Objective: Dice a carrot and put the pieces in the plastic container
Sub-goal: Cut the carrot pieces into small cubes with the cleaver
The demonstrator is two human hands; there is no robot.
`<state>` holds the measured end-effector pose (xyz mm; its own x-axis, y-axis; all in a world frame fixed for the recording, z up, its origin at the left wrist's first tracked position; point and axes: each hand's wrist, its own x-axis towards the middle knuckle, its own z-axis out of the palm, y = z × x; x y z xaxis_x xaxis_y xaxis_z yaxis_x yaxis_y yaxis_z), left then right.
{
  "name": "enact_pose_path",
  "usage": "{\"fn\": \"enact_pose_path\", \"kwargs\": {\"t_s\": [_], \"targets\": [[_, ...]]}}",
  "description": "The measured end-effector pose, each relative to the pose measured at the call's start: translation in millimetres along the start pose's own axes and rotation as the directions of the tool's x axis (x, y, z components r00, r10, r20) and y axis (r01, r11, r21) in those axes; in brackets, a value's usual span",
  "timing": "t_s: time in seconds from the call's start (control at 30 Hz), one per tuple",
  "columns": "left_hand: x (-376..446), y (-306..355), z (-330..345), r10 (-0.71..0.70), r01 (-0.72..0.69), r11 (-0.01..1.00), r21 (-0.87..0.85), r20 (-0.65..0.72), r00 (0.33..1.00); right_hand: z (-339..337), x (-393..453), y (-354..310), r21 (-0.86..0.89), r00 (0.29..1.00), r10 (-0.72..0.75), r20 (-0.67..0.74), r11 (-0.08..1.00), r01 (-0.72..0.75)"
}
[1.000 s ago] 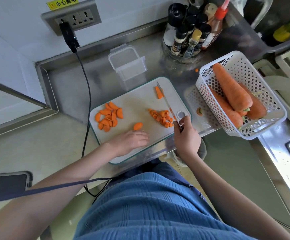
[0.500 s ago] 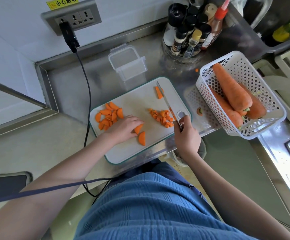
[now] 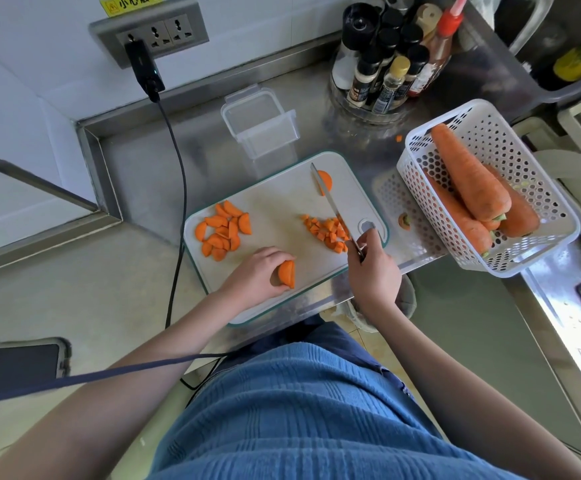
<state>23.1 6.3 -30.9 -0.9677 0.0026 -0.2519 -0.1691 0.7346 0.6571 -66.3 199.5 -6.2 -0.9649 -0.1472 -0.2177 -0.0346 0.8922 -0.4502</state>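
Head view: left hand pinches orange carrot slices; right hand grips steel knife. Risk: stacked slices slipping, fingertips nicked.

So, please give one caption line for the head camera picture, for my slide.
Left hand holds carrot slices on the cutting board; right hand holds a knife beside diced pieces.

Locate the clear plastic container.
Head view: the clear plastic container stands on the steel counter just beyond the white cutting board, left of the spice rack.
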Motion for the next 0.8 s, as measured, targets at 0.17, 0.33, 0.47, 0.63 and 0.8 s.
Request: {"fn": "enact_pose_path", "kwargs": {"t_s": [0.17,0.33,0.47,0.63,0.8], "targets": [[-0.1,2.9,2.9,-0.014,0.014,1.0,-0.004,-0.012,1.0,0.2,0.0,0.7,0.003,1.0,-0.004,0.0,1.0,0.004],[-5.4,5.0,11.6,-0.028,0.028,1.0,-0.008,-0.063,0.998,-1.4,0.7,1.5,-0.011,1.0,0.012,0.009,1.0,-0.011],[-4.8,5.5,13.8,-0.02,0.02,1.0,-0.003,-0.082,0.996,-1.1,1.8,3.1,0.006,1.0,0.015,-0.002,1.0,-0.015],[-3.7,4.8,16.6,-0.01,0.014,0.999,0.047,-0.081,0.997,-3.2,4.3,5.0,0.022,0.999,0.025,-0.024,0.999,-0.025],[4.8,7.4,17.7,-0.021,0.029,0.998,0.054,-0.146,0.989,-6.5,8.5,7.6,0.029,0.998,0.053,-0.043,0.998,-0.052]]}}
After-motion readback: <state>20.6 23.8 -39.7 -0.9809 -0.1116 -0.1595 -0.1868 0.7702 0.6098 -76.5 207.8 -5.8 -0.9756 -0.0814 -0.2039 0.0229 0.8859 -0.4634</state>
